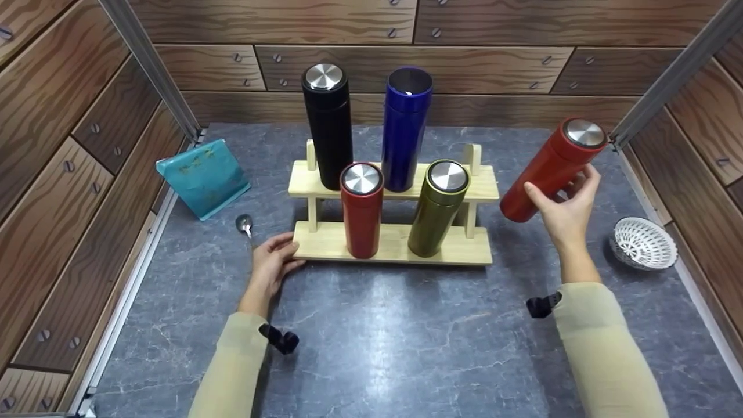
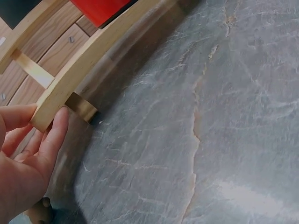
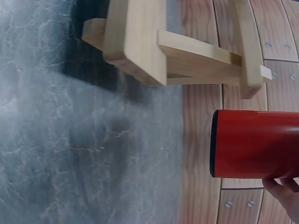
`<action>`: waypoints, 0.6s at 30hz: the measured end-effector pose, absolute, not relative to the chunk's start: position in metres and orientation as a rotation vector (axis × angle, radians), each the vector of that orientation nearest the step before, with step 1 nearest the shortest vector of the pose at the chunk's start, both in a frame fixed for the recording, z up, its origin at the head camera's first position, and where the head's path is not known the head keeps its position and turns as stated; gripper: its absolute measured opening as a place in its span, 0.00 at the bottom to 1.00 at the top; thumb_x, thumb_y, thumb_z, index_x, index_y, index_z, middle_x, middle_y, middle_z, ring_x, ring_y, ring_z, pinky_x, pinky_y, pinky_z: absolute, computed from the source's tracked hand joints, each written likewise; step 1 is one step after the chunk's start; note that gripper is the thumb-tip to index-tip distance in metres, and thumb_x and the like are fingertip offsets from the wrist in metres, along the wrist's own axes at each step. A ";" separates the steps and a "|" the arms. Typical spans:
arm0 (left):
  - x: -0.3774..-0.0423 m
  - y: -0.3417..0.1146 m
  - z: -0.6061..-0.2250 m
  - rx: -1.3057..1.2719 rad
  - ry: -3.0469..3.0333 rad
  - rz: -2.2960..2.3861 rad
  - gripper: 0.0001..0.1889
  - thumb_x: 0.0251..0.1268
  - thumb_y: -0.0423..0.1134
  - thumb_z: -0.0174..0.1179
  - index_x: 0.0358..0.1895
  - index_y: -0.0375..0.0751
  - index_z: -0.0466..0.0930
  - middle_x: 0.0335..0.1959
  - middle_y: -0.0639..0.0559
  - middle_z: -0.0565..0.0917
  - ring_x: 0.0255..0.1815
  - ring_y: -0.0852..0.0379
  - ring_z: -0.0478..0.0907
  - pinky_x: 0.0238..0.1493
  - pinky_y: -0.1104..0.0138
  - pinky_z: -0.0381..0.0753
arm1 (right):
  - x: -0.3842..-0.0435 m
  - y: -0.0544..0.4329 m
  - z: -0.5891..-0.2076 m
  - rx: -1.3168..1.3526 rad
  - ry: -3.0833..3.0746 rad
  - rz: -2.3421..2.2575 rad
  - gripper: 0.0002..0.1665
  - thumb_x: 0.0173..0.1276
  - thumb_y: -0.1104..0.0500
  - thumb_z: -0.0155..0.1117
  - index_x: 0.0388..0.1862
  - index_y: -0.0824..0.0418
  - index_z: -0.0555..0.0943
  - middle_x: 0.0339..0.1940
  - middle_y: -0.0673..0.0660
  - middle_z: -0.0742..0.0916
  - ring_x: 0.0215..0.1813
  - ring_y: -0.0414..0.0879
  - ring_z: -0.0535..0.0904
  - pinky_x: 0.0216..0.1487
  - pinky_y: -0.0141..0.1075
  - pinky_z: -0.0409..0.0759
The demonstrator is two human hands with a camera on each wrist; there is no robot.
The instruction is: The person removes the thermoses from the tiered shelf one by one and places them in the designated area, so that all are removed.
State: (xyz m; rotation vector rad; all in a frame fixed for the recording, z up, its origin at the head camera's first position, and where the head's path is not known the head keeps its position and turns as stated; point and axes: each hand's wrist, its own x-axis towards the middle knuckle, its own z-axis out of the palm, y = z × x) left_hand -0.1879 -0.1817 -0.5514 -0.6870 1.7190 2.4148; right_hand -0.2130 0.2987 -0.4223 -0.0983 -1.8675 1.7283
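A two-tier wooden rack stands in mid-table. My left hand pinches the left end of its lower shelf between thumb and fingers, seen close up in the left wrist view. My right hand grips a red thermos around its side, tilted with its silver lid toward the right. In the right wrist view this thermos is off the table, beside the rack's end. On the upper shelf stand a black thermos and a blue thermos. The lower shelf bears another red thermos and an olive-green thermos.
A teal pouch lies at the back left, with a metal spoon in front of it, partly behind my left hand. Right of my right hand sits a white openwork basket. Wood-patterned panels enclose the table's back and sides.
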 end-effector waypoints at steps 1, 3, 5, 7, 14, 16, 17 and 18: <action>-0.188 -0.182 -0.552 -0.687 1.719 2.418 0.21 0.60 0.26 0.59 0.58 0.32 0.71 0.46 0.41 0.76 0.34 0.54 0.80 0.39 0.60 0.84 | -0.213 0.299 -0.424 -0.101 -1.873 1.723 0.47 0.43 0.70 0.75 0.62 0.55 0.63 0.51 0.59 0.77 0.48 0.51 0.75 0.44 0.37 0.78; -0.187 -0.182 -0.552 -0.685 1.720 2.422 0.21 0.60 0.26 0.59 0.58 0.32 0.70 0.47 0.41 0.76 0.34 0.54 0.80 0.39 0.60 0.84 | -0.213 0.298 -0.428 -0.103 -1.884 1.716 0.47 0.44 0.69 0.76 0.62 0.55 0.62 0.50 0.58 0.76 0.48 0.50 0.75 0.44 0.37 0.78; -0.187 -0.182 -0.552 -0.683 1.714 2.429 0.21 0.60 0.26 0.59 0.58 0.32 0.70 0.47 0.41 0.76 0.34 0.54 0.80 0.38 0.60 0.84 | -0.213 0.297 -0.431 -0.108 -1.898 1.704 0.47 0.44 0.69 0.76 0.62 0.55 0.62 0.50 0.58 0.76 0.48 0.49 0.74 0.44 0.36 0.77; -0.187 -0.182 -0.553 -0.675 1.716 2.427 0.21 0.60 0.26 0.59 0.58 0.32 0.71 0.46 0.42 0.76 0.33 0.54 0.80 0.37 0.61 0.85 | -0.213 0.296 -0.434 -0.119 -1.913 1.698 0.47 0.44 0.69 0.75 0.62 0.55 0.62 0.50 0.57 0.76 0.48 0.49 0.74 0.44 0.37 0.77; -0.186 -0.181 -0.554 -0.658 1.724 2.441 0.20 0.60 0.25 0.58 0.57 0.31 0.71 0.43 0.43 0.76 0.33 0.55 0.80 0.35 0.61 0.85 | -0.217 0.300 -0.453 -0.183 -1.969 1.702 0.49 0.45 0.68 0.76 0.63 0.55 0.59 0.52 0.56 0.73 0.51 0.48 0.72 0.48 0.40 0.75; -0.186 -0.182 -0.554 -0.656 1.725 2.442 0.20 0.60 0.25 0.58 0.57 0.31 0.71 0.43 0.43 0.76 0.33 0.55 0.80 0.35 0.61 0.85 | -0.219 0.301 -0.459 -0.190 -1.967 1.704 0.49 0.44 0.68 0.76 0.63 0.56 0.59 0.52 0.56 0.73 0.52 0.48 0.71 0.48 0.41 0.76; -0.187 -0.182 -0.554 -0.654 1.724 2.443 0.20 0.60 0.25 0.58 0.57 0.31 0.71 0.43 0.43 0.76 0.33 0.55 0.80 0.35 0.61 0.85 | -0.220 0.301 -0.461 -0.190 -1.961 1.705 0.49 0.44 0.69 0.76 0.63 0.56 0.59 0.52 0.56 0.73 0.52 0.48 0.71 0.49 0.41 0.76; -0.187 -0.182 -0.554 -0.652 1.723 2.445 0.20 0.60 0.25 0.58 0.57 0.31 0.71 0.43 0.43 0.76 0.33 0.55 0.80 0.35 0.61 0.85 | -0.220 0.301 -0.462 -0.188 -1.960 1.701 0.49 0.44 0.69 0.76 0.63 0.57 0.59 0.52 0.56 0.73 0.52 0.48 0.71 0.49 0.40 0.76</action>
